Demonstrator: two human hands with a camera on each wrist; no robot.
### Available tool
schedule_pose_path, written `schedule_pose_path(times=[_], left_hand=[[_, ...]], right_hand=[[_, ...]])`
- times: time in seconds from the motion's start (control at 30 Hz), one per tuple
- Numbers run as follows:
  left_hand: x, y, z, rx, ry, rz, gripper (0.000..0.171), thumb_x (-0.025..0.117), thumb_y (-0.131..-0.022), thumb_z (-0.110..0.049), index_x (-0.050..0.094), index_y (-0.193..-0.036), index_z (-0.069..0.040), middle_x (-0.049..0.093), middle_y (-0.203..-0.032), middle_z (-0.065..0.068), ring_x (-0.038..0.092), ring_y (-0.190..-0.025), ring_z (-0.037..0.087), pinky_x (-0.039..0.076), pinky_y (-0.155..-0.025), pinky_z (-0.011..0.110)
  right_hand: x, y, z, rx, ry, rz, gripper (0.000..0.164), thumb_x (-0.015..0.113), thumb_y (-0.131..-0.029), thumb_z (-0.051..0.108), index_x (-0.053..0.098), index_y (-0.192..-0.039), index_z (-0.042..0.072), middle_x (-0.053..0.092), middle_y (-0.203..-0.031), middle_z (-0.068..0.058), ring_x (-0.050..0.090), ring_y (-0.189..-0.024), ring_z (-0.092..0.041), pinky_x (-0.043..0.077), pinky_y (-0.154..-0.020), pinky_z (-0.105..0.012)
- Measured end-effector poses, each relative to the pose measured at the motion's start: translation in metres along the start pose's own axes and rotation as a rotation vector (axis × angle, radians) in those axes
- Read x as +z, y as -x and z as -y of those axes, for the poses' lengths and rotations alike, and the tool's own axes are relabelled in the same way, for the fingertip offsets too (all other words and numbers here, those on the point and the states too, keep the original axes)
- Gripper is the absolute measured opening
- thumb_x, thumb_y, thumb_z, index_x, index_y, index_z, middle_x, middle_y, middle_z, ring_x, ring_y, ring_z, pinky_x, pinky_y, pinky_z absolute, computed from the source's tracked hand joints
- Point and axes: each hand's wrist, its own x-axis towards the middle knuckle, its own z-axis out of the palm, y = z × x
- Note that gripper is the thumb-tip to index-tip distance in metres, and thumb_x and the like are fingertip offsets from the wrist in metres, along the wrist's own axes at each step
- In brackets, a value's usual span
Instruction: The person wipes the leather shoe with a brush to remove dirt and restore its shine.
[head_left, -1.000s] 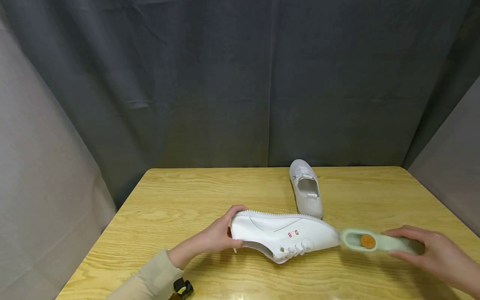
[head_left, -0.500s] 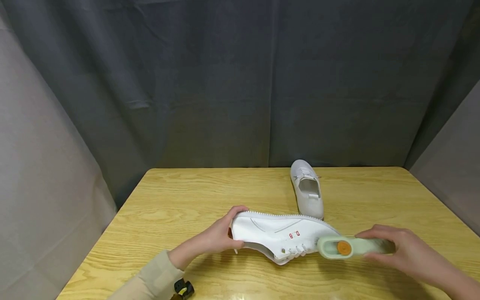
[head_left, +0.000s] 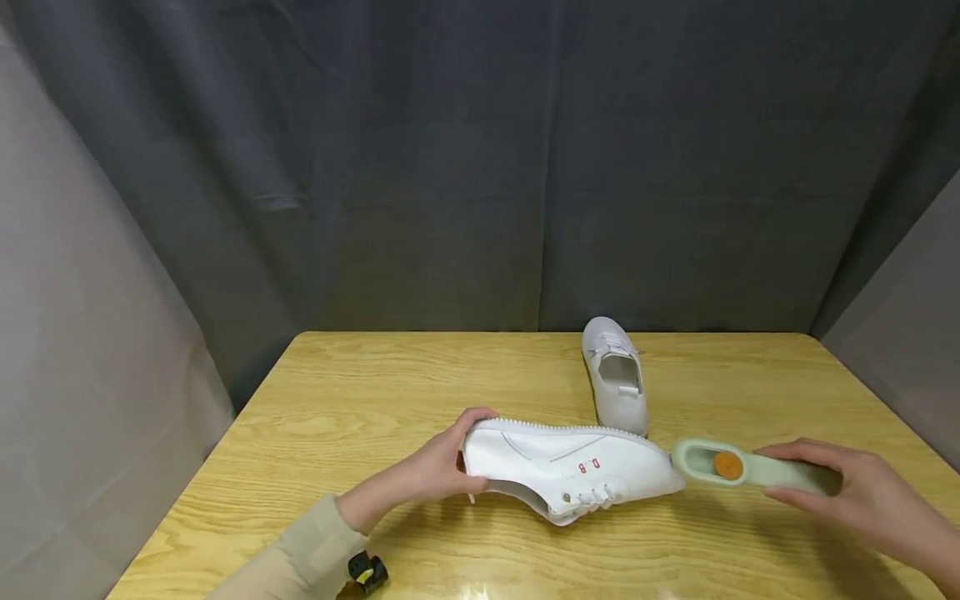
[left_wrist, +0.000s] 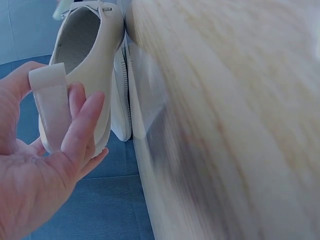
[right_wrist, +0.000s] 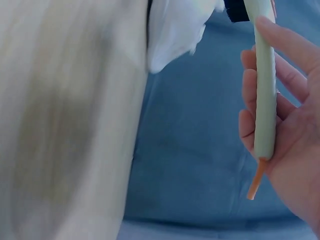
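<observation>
My left hand (head_left: 442, 467) grips a white lace-up shoe (head_left: 547, 467) by its heel, tipped on its side with the sole facing away and the toe pointing right. In the left wrist view the fingers and thumb wrap the heel (left_wrist: 75, 110) around its pull tab. My right hand (head_left: 847, 492) holds a pale green brush (head_left: 772, 471) with an orange button by its handle. Dark bristles (right_wrist: 236, 11) show under the brush head in the right wrist view. The brush head is at the shoe's toe; whether the bristles touch it I cannot tell.
A second white shoe (head_left: 622, 404) stands upright behind the held one, toe to the back. The wooden table (head_left: 360, 375) ends at a dark curtain (head_left: 420, 208). A small black object with a yellow part (head_left: 367, 572) is by the left sleeve.
The brush went left along the shoe's front toward the laces, then came back right to the toe. The left hand and its shoe have stayed almost still.
</observation>
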Motion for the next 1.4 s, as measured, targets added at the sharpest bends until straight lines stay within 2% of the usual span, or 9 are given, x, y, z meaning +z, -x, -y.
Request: schedule_pose_path(times=[0.13,0.27,0.4,0.5,0.63,0.83,0.93,1.17,1.4], left_hand=[[0.000,0.000,-0.001,0.003,-0.008,0.001,0.079,0.076,-0.080,-0.005,0.030,-0.143,-0.016,0.046,-0.127,0.007,0.053,-0.096,0.019,0.050,-0.073,0.027],[0.000,0.000,-0.002,0.005,-0.013,-0.001,0.079,0.077,-0.080,-0.005,0.030,-0.144,-0.016,0.046,-0.127,0.007,0.053,-0.097,0.019,0.050,-0.073,0.027],[-0.001,0.000,-0.002,0.003,-0.013,0.000,0.079,0.076,-0.080,-0.005,0.030,-0.143,-0.020,0.047,-0.127,0.006,0.052,-0.098,0.019,0.050,-0.075,0.028],[-0.001,0.000,-0.002,0.002,-0.017,0.002,0.079,0.076,-0.080,-0.006,0.030,-0.143,-0.021,0.046,-0.127,0.006,0.052,-0.099,0.019,0.050,-0.076,0.030],[-0.001,-0.001,-0.002,0.000,-0.018,0.004,0.079,0.076,-0.081,-0.005,0.030,-0.143,-0.020,0.046,-0.127,0.006,0.052,-0.099,0.020,0.050,-0.076,0.031],[-0.001,0.000,-0.002,0.001,-0.007,0.005,0.079,0.076,-0.081,-0.004,0.030,-0.143,-0.020,0.045,-0.128,0.007,0.052,-0.097,0.020,0.050,-0.073,0.027],[-0.001,0.000,-0.002,-0.001,-0.006,0.007,0.079,0.075,-0.081,-0.004,0.030,-0.143,-0.022,0.045,-0.128,0.006,0.052,-0.097,0.019,0.050,-0.073,0.026],[-0.002,0.000,-0.002,0.003,-0.017,0.018,0.080,0.075,-0.081,-0.003,0.029,-0.144,-0.015,0.046,-0.128,0.006,0.052,-0.098,0.020,0.050,-0.074,0.026],[-0.002,0.002,-0.001,-0.002,-0.022,0.039,0.080,0.073,-0.079,0.002,0.029,-0.142,-0.020,0.045,-0.127,0.004,0.052,-0.095,0.019,0.050,-0.071,0.026]], right_hand=[[0.006,-0.010,0.024,-0.043,-0.027,0.019,0.038,0.085,-0.072,0.010,0.072,-0.106,0.022,0.064,-0.094,0.015,0.053,-0.075,-0.002,0.039,-0.061,-0.014],[0.017,-0.018,0.044,-0.148,-0.084,0.055,0.041,0.085,-0.073,0.009,0.071,-0.107,0.025,0.064,-0.093,0.013,0.054,-0.075,-0.004,0.040,-0.063,-0.015],[0.028,-0.023,0.052,-0.259,-0.104,0.084,0.044,0.086,-0.070,0.008,0.070,-0.108,0.024,0.063,-0.091,0.015,0.054,-0.075,-0.003,0.041,-0.065,-0.014],[0.034,-0.025,0.051,-0.287,-0.098,0.102,0.044,0.087,-0.069,0.010,0.070,-0.108,0.023,0.063,-0.093,0.016,0.055,-0.077,-0.001,0.041,-0.065,-0.013],[0.035,-0.028,0.044,-0.247,-0.063,0.089,0.041,0.087,-0.070,0.012,0.070,-0.107,0.021,0.063,-0.094,0.016,0.055,-0.077,-0.001,0.042,-0.064,-0.013],[0.026,-0.034,0.030,-0.035,-0.007,0.022,0.035,0.083,-0.076,0.016,0.071,-0.109,0.015,0.069,-0.102,0.001,0.055,-0.082,0.001,0.042,-0.065,-0.014],[0.021,-0.036,0.028,0.028,0.032,-0.019,0.035,0.083,-0.078,0.019,0.071,-0.110,0.013,0.069,-0.105,-0.008,0.053,-0.081,0.002,0.041,-0.063,-0.017],[0.017,-0.035,0.036,0.041,0.045,-0.058,0.035,0.083,-0.078,0.023,0.071,-0.111,0.015,0.068,-0.105,-0.005,0.053,-0.082,0.003,0.040,-0.064,-0.015],[0.018,-0.034,0.046,0.005,0.003,-0.058,0.035,0.083,-0.078,0.020,0.071,-0.111,0.018,0.066,-0.104,0.007,0.054,-0.082,0.000,0.041,-0.064,-0.014]])
